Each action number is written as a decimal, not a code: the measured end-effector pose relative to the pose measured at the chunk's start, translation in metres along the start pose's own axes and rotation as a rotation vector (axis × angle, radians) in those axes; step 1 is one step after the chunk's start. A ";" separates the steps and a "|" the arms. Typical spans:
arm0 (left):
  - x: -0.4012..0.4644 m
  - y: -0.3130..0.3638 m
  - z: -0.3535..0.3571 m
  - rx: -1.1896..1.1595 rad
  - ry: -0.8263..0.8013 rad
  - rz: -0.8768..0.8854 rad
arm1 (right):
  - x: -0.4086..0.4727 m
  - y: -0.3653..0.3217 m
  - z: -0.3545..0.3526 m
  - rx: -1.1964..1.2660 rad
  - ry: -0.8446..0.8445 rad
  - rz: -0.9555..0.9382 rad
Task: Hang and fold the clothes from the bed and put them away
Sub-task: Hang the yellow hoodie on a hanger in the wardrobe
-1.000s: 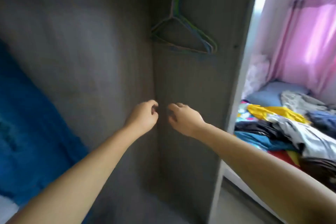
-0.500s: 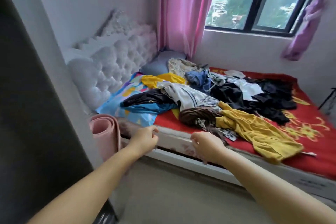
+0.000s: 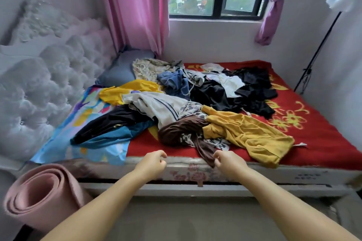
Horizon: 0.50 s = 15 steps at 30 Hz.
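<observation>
Right hand [image 3: 227, 162] pinching brown garment [image 3: 186, 129], left hand [image 3: 151, 163] loosely curled

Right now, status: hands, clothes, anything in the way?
Left hand loosely curled, empty, at bed edge. Right hand at brown garment, grip unclear. Mustard top overlaps the brown one.
</observation>
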<state>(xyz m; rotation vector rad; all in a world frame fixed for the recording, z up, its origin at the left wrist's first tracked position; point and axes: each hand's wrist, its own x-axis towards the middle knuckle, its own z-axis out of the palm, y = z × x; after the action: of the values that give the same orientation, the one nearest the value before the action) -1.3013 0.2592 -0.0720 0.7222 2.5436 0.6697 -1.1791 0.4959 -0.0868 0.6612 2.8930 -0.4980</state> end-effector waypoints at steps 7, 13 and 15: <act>0.117 0.019 -0.026 0.062 -0.097 0.085 | 0.065 0.020 -0.011 0.081 0.007 0.193; 0.191 0.065 0.015 0.083 -0.237 0.207 | 0.093 0.079 -0.010 0.102 -0.028 0.351; 0.217 0.085 0.031 0.120 -0.273 0.239 | 0.105 0.107 -0.010 0.110 -0.056 0.399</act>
<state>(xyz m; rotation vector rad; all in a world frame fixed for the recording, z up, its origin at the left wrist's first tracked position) -1.4232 0.4578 -0.1050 1.0922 2.2811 0.4577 -1.2261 0.6319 -0.1288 1.1845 2.5957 -0.6074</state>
